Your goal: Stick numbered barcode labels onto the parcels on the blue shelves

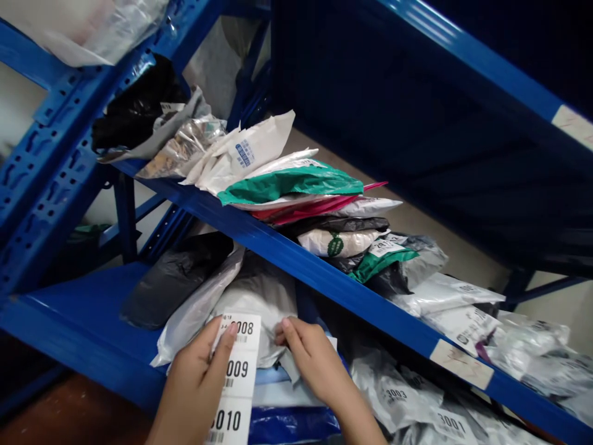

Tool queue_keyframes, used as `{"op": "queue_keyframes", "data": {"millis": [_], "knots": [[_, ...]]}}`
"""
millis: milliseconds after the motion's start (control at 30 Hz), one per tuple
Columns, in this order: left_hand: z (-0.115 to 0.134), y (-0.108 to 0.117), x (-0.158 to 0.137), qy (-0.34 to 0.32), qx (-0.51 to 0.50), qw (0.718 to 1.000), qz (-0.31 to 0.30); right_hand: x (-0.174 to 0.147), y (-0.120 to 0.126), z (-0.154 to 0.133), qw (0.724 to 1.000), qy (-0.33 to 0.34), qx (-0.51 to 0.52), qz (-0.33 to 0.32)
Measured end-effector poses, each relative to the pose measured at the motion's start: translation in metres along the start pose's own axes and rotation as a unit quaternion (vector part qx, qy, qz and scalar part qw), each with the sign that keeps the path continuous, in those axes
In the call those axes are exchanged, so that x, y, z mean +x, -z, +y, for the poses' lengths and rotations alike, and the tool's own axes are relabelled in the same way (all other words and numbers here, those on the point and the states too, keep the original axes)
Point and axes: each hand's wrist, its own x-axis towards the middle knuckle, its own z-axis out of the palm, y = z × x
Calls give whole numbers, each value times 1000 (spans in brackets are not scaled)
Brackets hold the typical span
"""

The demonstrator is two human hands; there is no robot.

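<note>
A strip of white printed labels with barcodes and large numbers hangs from my left hand, whose thumb presses on the top label. To its right, my right hand has its thumb and fingers closed at the edge of a grey plastic parcel bag. That bag lies on the lower shelf, on top of light blue and dark blue parcels. Left of it lean a white plastic parcel and a black parcel. The right fingertips are partly hidden.
A slanting blue shelf beam crosses just above my hands. The upper shelf holds a green parcel, a white envelope and several others. Numbered grey parcels lie at lower right. A blue perforated upright stands left.
</note>
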Motion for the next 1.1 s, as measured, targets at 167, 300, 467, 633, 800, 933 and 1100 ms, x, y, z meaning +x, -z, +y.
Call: {"op": "queue_keyframes", "data": {"millis": [167,300,467,633,800,933,1100], "knots": [[-8,-10,7,38,-164,979,-116,-1,-14,6,974,-55,217,34],[-20,-21,11,31,-174,977,-117,0,-21,-1,962,-91,252,45],[-28,-28,9,-9,-58,998,-34,-1,-25,0,966,-97,237,37],[-29,-33,9,16,-115,993,-25,-5,-28,1,985,-44,144,87],[-27,-36,8,33,-109,993,2,1,-28,1,988,-2,90,123],[-22,-34,7,-6,-34,999,-9,7,-25,8,991,-10,30,129],[-6,-17,-2,-34,167,983,-64,9,-24,24,994,11,-69,88]]}}
